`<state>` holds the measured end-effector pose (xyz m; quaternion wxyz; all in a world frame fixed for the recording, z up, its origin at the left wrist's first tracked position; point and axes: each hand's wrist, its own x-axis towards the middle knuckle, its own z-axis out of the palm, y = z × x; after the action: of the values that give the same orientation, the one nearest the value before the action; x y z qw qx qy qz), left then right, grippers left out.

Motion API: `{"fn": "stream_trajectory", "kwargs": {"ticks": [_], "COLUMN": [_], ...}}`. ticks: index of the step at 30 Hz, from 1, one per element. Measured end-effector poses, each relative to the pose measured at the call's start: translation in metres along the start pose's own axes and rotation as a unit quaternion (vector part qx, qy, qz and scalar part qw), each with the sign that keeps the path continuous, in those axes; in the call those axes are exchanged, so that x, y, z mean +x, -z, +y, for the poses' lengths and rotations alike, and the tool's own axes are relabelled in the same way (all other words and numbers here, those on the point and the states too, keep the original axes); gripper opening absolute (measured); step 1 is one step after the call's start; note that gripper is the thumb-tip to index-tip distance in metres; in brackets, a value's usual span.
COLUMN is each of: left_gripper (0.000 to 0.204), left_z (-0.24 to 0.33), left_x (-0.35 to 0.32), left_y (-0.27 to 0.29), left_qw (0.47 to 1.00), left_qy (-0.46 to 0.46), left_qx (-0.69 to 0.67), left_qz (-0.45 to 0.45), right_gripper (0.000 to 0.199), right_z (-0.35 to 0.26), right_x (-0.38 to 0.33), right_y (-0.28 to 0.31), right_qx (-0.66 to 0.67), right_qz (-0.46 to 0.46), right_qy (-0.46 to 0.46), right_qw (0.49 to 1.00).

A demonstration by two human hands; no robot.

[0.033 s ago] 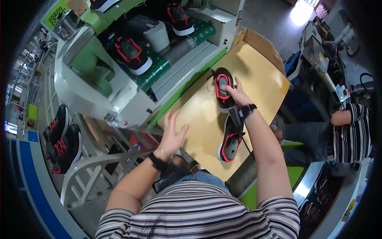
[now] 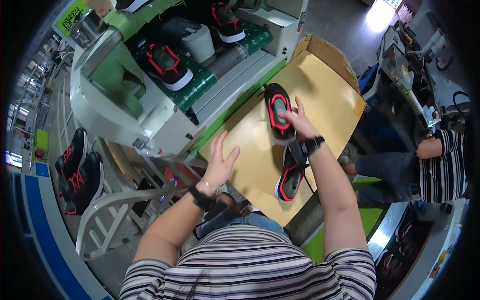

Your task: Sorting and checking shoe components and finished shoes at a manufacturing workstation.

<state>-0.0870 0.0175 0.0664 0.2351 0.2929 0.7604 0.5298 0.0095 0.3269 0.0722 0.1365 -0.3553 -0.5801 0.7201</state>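
Observation:
My right hand [image 2: 298, 121] grips a black sneaker [image 2: 278, 112] with red trim round its opening. The thumb reaches into the opening over the grey-green insole, the index finger sticks up, and the other fingers are partly hidden at the shoe's right side. A second black-and-red sneaker [image 2: 291, 183] lies nearer to me on the wooden tabletop [image 2: 257, 172], partly covered by my right wrist and its black strap. Over the table's left edge hovers my left hand [image 2: 219, 164], open, fingers spread, touching nothing.
Beyond the table stands a white-and-green conveyor machine [image 2: 112, 120]; sneakers [image 2: 170, 67] ride its green belt. More sneakers [image 2: 82, 175] hang at a metal rack [image 2: 107, 210] on the left. A cardboard piece [image 2: 332, 57] edges the table's far side. Another person [image 2: 435, 167] is at right.
The gripped sneaker has turned a little, its near end shifting left and its far end too. My left hand has moved slightly up and to the right.

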Motion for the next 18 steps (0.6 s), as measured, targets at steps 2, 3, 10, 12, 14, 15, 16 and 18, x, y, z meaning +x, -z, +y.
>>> {"fn": "stream_trajectory", "kwargs": {"ticks": [2, 3, 10, 12, 14, 15, 16, 18], "left_gripper": [0.066, 0.066, 0.077, 0.078, 0.088, 0.089, 0.091, 0.116], "left_z": [0.010, 0.024, -0.020, -0.021, -0.012, -0.006, -0.001, -0.002], "left_x": [0.016, 0.017, -0.013, -0.014, -0.015, -0.017, -0.019, -0.023], "left_y": [-0.015, -0.020, -0.060, -0.084, -0.109, -0.124, -0.137, -0.157], "left_qw": [0.991, 0.989, 0.970, 0.962, 0.960, 0.960, 0.959, 0.946], "left_qy": [0.057, 0.071, 0.004, 0.032, 0.004, -0.023, -0.050, -0.071], "left_qx": [-0.122, -0.124, 0.104, 0.069, 0.042, 0.029, 0.017, 0.022], "left_qz": [-0.017, -0.041, -0.219, -0.261, -0.276, -0.276, -0.277, -0.315], "right_gripper": [0.120, 0.119, 0.111, 0.101, 0.097, 0.096, 0.095, 0.090], "right_z": [-0.011, -0.007, 0.016, 0.036, 0.067, 0.101, 0.145, 0.183], "right_x": [-0.074, -0.102, -0.262, -0.286, -0.285, -0.276, -0.262, -0.256], "right_y": [-0.017, -0.014, 0.048, 0.064, 0.063, 0.071, 0.079, 0.060], "right_qx": [0.035, 0.079, 0.168, 0.158, 0.154, 0.062, -0.029, -0.204], "right_qz": [-0.038, -0.051, 0.038, 0.113, 0.192, 0.227, 0.261, 0.308], "right_qy": [0.056, 0.062, 0.148, 0.111, 0.130, 0.132, 0.131, 0.074], "right_qw": [0.997, 0.994, 0.974, 0.975, 0.960, 0.963, 0.956, 0.926]}}
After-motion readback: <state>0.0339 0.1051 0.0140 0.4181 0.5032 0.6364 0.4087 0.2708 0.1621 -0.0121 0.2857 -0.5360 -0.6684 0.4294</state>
